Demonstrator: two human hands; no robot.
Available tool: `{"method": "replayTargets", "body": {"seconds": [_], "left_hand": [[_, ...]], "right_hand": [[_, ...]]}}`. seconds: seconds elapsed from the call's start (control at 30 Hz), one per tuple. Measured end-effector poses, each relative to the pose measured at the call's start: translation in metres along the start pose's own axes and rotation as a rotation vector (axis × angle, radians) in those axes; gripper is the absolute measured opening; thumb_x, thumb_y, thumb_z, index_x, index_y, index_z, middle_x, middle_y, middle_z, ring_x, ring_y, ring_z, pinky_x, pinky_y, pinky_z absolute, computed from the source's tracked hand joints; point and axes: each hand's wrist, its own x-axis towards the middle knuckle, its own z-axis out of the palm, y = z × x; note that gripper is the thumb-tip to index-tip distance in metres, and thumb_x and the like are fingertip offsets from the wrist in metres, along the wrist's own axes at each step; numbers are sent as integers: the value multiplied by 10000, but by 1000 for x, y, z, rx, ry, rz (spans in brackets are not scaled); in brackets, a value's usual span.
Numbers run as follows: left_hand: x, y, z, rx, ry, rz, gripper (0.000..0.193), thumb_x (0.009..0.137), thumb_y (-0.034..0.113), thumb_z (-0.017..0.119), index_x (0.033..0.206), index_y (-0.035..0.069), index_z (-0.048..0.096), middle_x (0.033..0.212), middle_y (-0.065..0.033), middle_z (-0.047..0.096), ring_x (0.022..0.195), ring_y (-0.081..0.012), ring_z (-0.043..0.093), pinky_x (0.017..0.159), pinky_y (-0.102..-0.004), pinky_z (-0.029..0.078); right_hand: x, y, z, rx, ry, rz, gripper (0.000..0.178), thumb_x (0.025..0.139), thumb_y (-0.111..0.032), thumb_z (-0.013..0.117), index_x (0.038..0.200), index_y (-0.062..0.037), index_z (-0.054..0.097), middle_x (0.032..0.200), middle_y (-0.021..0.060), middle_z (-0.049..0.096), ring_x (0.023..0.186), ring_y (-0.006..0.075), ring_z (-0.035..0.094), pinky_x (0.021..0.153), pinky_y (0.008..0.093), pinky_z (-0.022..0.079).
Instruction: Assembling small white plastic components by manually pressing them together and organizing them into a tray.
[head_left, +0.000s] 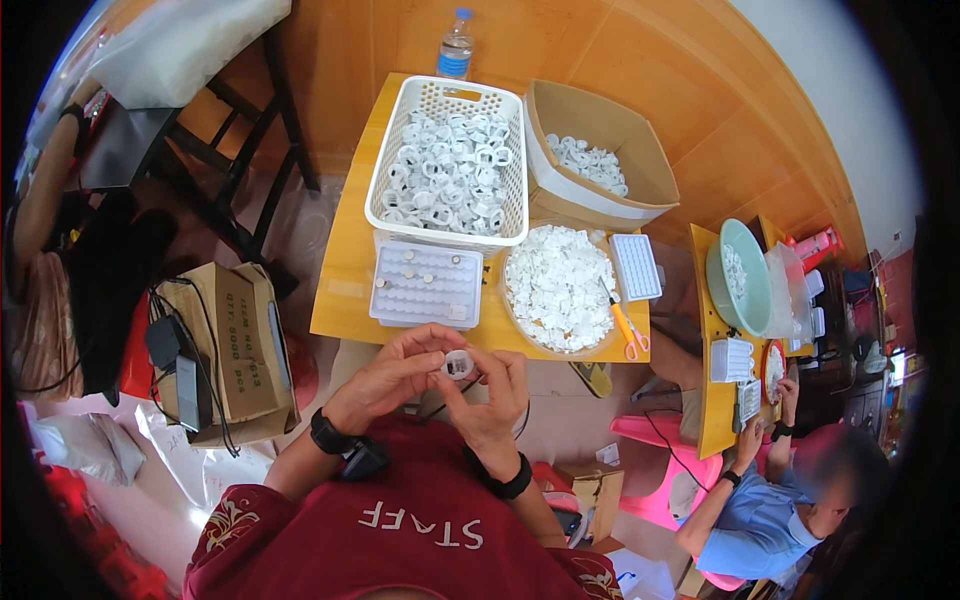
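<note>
A dark red shirt [330,550] fills the near edge, pale capital letters across its chest upside down in this view and floral trim on its sleeves. Above it, the left hand [390,375] and right hand [488,405] grasp one small round white part [459,365] between their fingertips, held up just short of the table [342,280]. No lettering can be made out on the part.

Just beyond the hands lies a tray [425,290] with a few small round pieces [428,278] on it; to its right, a heap of white pieces [558,285], with orange-handled scissors [627,335] at its edge. Behind stand a basket [518,170] and an open carton [655,165], both holding white parts, and a bottle [455,48] with a blue label, its print too small to read.

At left, a brown box [240,340] bears dark printed lines turned sideways, with black cables [213,345] draped over it.
</note>
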Motion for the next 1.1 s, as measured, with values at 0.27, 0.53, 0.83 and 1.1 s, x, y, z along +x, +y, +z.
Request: {"method": "replayTargets", "body": {"seconds": [0.27,0.53,0.83,1.1], "left_hand": [[-9,17,-2,83,96,63,281,878,257,538,1049,39,493,945,-106,586,823,-156,599,694,-250,507],[-27,36,-17,80,174,219,295,897,299,497,1014,28,501,886,-101,588,674,-125,586,605,-221,495],[-35,40,-20,63,190,280,291,900,295,494,1005,26,527,868,-84,592,667,-113,586,610,-213,491],[-39,37,-27,49,215,255,285,903,287,492,1004,25,538,864,-83,597,666,-116,587,604,-215,490]], "right_hand": [[9,14,-9,25,-10,84,326,662,-63,716,964,-23,598,829,91,526,629,185,518,524,284,430],[28,80,-45,-92,49,340,71,766,-6,603,835,5,620,723,67,558,605,118,505,520,216,402],[61,40,18,5,-127,100,64,746,-7,606,810,-3,608,657,109,505,600,236,529,557,320,420],[85,38,41,-192,-163,-97,103,727,-7,610,828,-11,623,691,106,533,620,242,538,569,316,426]]}}
